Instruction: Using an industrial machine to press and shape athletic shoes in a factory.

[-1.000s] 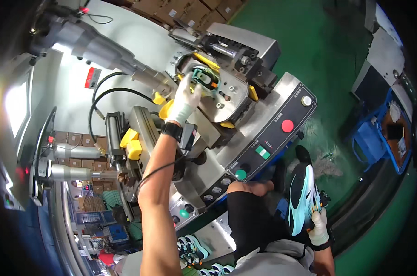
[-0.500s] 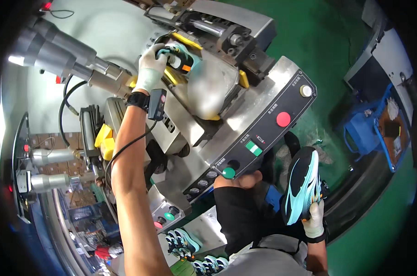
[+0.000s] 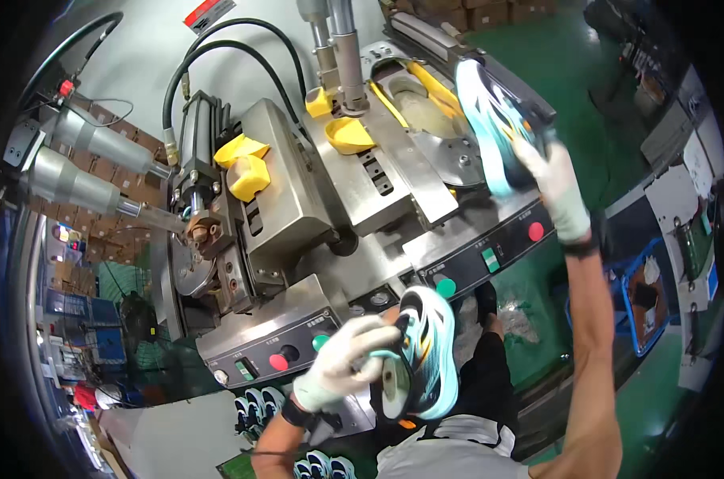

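My left hand [image 3: 342, 363], in a white glove, is closed on the heel end of a sneaker [image 3: 440, 367]. This sneaker is black and light blue with orange bits, and I hold it low in front of my body with its opening toward my fingers. On the right, my gloved right hand [image 3: 555, 185] grips a matching sneaker [image 3: 483, 132], slightly blurred. It is raised at the right side of the press bed [image 3: 426, 116], a rounded metal hollow with yellow pads. I cannot tell whether the sneaker touches the bed.
The machine's control panel [image 3: 490, 251] has red and green buttons. More yellow pads [image 3: 249, 177] and steel cylinders [image 3: 90, 132] stand at the left. Several sneakers [image 3: 258, 407] sit below the second panel. A blue crate [image 3: 641, 335] is at the right, on the green floor.
My left hand has let go of the sneaker in the press, come down and now holds one near my body. My right hand has lifted its sneaker to the press. The view has swung left.
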A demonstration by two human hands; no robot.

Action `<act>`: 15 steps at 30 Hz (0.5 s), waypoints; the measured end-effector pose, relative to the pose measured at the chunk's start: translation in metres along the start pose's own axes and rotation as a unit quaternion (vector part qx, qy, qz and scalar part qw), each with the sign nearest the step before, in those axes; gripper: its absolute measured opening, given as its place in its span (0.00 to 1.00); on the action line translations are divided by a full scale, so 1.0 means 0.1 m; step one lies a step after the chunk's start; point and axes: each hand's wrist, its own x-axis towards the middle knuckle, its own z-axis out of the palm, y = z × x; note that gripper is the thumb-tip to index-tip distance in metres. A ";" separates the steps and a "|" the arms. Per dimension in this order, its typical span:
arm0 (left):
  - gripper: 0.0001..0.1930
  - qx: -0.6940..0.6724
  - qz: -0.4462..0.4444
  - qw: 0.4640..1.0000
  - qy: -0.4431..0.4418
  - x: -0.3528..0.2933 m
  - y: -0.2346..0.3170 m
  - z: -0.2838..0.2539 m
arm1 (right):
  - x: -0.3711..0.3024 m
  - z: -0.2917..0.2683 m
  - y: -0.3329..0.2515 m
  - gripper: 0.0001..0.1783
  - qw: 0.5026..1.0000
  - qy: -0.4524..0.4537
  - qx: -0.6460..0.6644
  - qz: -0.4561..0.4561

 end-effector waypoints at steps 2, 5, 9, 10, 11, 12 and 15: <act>0.22 -0.038 -0.057 0.995 -0.076 -0.49 -0.20 0.20 | 0.76 0.32 -0.05 0.21 0.995 -0.094 0.026 -0.013; 0.22 -0.040 -0.163 0.984 -0.064 -1.12 -0.39 0.51 | 1.66 0.74 -0.01 0.26 0.959 -0.171 -0.222 0.036; 0.22 -0.033 -0.192 0.980 -0.045 -1.49 -0.55 0.83 | 1.91 1.47 0.90 0.23 0.849 -0.079 -0.520 -0.056; 0.22 -0.024 -0.196 0.979 -0.047 -1.48 -0.56 0.83 | 1.99 1.45 1.07 0.24 0.868 -0.070 -0.484 -0.088; 0.22 -0.019 -0.206 0.977 -0.049 -1.50 -0.47 0.85 | 1.99 1.46 1.11 0.25 0.884 -0.066 -0.447 -0.117; 0.23 -0.047 -0.227 0.972 -0.034 -1.48 -0.43 0.84 | 2.05 1.43 1.10 0.25 0.862 -0.079 -0.498 -0.053; 0.23 -0.030 -0.212 0.976 -0.045 -1.44 -0.54 0.89 | 2.26 1.27 1.17 0.28 0.808 -0.188 -0.558 -0.013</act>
